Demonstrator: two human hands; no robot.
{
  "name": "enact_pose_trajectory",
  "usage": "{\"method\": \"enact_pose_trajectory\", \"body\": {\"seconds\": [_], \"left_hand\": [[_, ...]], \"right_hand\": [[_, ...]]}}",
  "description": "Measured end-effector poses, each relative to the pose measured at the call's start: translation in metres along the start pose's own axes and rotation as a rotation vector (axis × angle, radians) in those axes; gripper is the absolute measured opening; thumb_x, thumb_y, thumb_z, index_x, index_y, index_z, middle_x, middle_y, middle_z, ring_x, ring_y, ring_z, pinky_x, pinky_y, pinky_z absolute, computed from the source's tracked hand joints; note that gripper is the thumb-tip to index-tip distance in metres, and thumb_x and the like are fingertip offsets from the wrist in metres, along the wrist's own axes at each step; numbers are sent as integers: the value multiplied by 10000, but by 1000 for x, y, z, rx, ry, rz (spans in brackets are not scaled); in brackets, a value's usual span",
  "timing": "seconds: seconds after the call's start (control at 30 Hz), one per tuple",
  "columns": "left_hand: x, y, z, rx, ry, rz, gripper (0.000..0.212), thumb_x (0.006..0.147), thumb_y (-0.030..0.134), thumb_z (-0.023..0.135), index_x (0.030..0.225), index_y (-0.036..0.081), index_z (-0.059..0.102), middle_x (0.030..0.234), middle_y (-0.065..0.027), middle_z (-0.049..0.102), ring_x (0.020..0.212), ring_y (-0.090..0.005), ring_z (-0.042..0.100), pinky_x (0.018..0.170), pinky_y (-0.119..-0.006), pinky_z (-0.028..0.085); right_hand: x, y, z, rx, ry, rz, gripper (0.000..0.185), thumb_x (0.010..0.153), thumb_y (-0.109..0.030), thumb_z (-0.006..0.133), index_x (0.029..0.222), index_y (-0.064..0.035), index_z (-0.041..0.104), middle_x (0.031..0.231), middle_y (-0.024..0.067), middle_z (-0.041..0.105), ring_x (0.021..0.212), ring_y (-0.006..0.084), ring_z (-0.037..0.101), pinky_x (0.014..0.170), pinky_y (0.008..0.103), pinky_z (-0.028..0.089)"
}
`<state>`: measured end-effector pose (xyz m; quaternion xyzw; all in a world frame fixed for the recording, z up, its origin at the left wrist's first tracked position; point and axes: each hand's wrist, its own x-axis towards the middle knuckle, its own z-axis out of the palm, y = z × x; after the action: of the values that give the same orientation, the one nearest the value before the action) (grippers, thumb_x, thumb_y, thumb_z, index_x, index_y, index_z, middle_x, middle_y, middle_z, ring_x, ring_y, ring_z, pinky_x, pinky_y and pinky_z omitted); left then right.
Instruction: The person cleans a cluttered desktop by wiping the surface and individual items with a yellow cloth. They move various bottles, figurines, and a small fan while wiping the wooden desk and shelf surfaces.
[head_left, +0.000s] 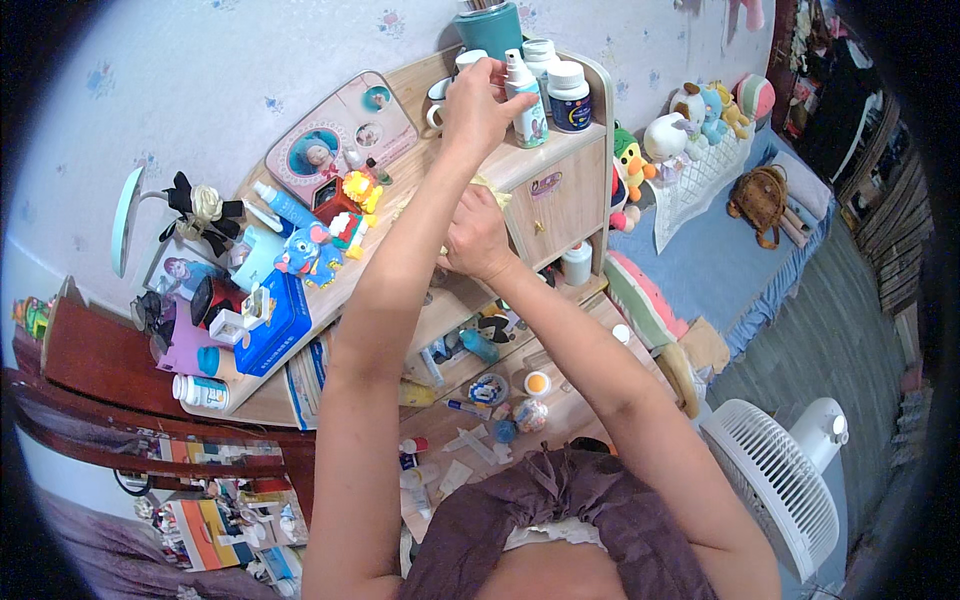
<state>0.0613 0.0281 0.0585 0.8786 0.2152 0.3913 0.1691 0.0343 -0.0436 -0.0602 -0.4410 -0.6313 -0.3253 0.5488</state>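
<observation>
My left hand (476, 112) reaches to the top shelf of a wooden desk hutch. Its thumb lies across the front of a white and light blue spray bottle (531, 120), with the fingers at the bottle's left side. Lower down, my right hand (478, 234) is closed around a pale yellow cloth (493, 192), mostly hidden by the hand and my left forearm. Right behind the spray bottle are a dark blue bottle with a white cap (570, 105) and a white jar (540, 54). A white mug (436, 112) is partly covered by my left hand.
A teal pot (489, 31) stands at the shelf's back. Toy figures (311, 255), a blue box (276, 322) and a photo board (341, 139) crowd the left side. Small items lie on the desktop (450, 424) below. A white fan (780, 480) and a bed (697, 240) are at right.
</observation>
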Motion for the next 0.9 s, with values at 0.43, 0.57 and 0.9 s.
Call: {"method": "enact_pose_trajectory", "body": {"seconds": [0.43,0.57,0.9], "left_hand": [[-19,-10,16,45,-162,-228,477,635,290,844,894,-27,601,890,-174,689,831,-275,677,743,-373,534],[-19,4,24,40,-151,-171,487,616,261,833,940,-11,593,904,-197,677,834,-306,672,753,-395,531],[-74,-19,-95,188,42,21,238,804,214,713,957,39,663,916,-90,691,850,-185,661,748,-318,532]], "right_hand": [[-15,-5,22,128,-5,220,248,751,-285,701,967,-163,707,896,63,666,887,255,621,841,431,456],[-25,11,15,103,-79,241,292,756,-298,704,1022,-176,707,995,55,671,928,228,615,855,432,443],[10,16,-16,-69,-72,-72,221,750,-237,662,920,-96,648,854,54,600,767,232,563,716,363,427]]}}
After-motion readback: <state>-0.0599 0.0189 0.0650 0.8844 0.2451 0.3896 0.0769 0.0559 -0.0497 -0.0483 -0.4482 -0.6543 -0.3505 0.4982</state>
